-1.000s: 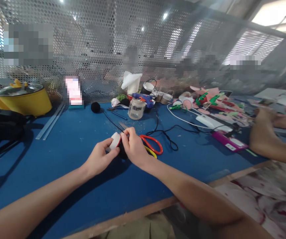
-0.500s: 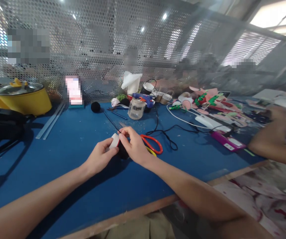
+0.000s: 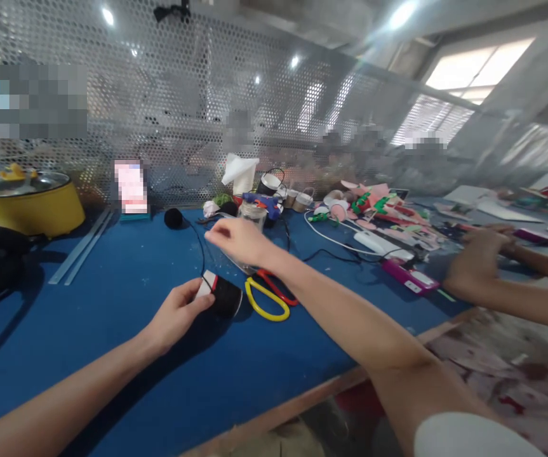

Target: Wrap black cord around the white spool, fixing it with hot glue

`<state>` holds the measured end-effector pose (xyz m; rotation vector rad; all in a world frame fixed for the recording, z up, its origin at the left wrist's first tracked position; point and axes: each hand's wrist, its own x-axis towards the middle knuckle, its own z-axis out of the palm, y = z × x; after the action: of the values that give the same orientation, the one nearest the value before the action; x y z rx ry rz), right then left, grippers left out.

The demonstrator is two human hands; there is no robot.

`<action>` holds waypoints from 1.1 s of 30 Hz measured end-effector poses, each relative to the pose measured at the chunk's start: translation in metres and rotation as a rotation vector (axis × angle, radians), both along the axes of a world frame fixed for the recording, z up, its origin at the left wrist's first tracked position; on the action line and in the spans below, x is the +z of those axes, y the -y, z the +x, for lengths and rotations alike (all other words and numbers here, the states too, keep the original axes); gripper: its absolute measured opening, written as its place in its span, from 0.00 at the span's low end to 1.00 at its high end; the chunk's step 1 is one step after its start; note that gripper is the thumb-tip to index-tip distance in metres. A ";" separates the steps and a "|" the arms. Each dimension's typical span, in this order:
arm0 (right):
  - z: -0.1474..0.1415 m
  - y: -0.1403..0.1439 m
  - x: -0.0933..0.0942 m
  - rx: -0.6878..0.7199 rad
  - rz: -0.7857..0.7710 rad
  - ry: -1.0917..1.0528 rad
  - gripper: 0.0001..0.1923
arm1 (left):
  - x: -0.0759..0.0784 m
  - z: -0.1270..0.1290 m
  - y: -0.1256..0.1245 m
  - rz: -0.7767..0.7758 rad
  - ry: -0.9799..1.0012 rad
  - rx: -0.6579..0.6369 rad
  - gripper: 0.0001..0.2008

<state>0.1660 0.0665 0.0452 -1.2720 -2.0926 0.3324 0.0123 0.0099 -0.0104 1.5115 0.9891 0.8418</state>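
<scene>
My left hand (image 3: 178, 312) grips a spool of black thread (image 3: 222, 295) with white and red ends, resting on the blue table (image 3: 112, 298). My right hand (image 3: 235, 240) is raised above and behind the spool with its fingers pinched on a thin black thread (image 3: 202, 257) that runs down to the spool. The yellow- and red-handled scissors (image 3: 268, 297) lie on the table just right of the spool, under my right forearm.
A yellow pot (image 3: 26, 203) stands at the far left by a perforated metal screen (image 3: 159, 127). A glue gun (image 3: 264, 202), a clear jar (image 3: 253, 214), cables and felt pieces (image 3: 388, 206) crowd the back right. Another person's hands (image 3: 478, 266) work at the right.
My right hand has lifted off the spool and moved up and back, drawing a length of black thread out. My view has shifted slightly right.
</scene>
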 end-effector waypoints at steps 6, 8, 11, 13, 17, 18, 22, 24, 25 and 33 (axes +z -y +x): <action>0.079 -0.038 0.038 -0.554 0.091 -0.151 0.09 | 0.000 -0.004 -0.002 -0.008 -0.029 -0.007 0.10; 0.095 -0.048 0.038 -0.618 -0.135 -0.235 0.13 | 0.000 -0.004 -0.002 0.008 -0.047 -0.022 0.10; 0.102 -0.057 0.025 -0.574 -0.362 -0.323 0.17 | -0.001 -0.005 -0.002 0.047 -0.067 -0.039 0.10; 0.100 -0.060 0.016 -0.521 -0.485 -0.391 0.18 | -0.001 -0.005 -0.002 0.058 -0.069 -0.045 0.10; 0.094 -0.062 0.003 -0.463 -0.563 -0.535 0.12 | 0.001 -0.006 -0.001 0.056 -0.074 -0.035 0.10; 0.092 -0.062 0.001 -0.461 -0.547 -0.571 0.11 | 0.001 -0.005 -0.001 0.062 -0.082 -0.030 0.10; 0.086 -0.058 -0.003 -0.445 -0.393 -0.706 0.09 | 0.002 -0.005 -0.002 0.101 -0.141 -0.010 0.10; 0.082 -0.049 -0.002 -0.424 -0.290 -0.755 0.07 | 0.001 -0.005 -0.003 0.116 -0.158 -0.017 0.10; 0.080 -0.043 -0.001 -0.406 -0.229 -0.778 0.05 | 0.000 -0.006 -0.004 0.126 -0.164 -0.026 0.10; 0.059 0.045 -0.004 -0.003 -0.329 -0.679 0.06 | -0.002 -0.012 -0.010 0.276 -0.257 -0.110 0.09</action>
<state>0.2247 0.0215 0.0415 -1.1249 -1.4878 0.9877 -0.0001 0.0198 -0.0125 1.9297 0.9926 0.7392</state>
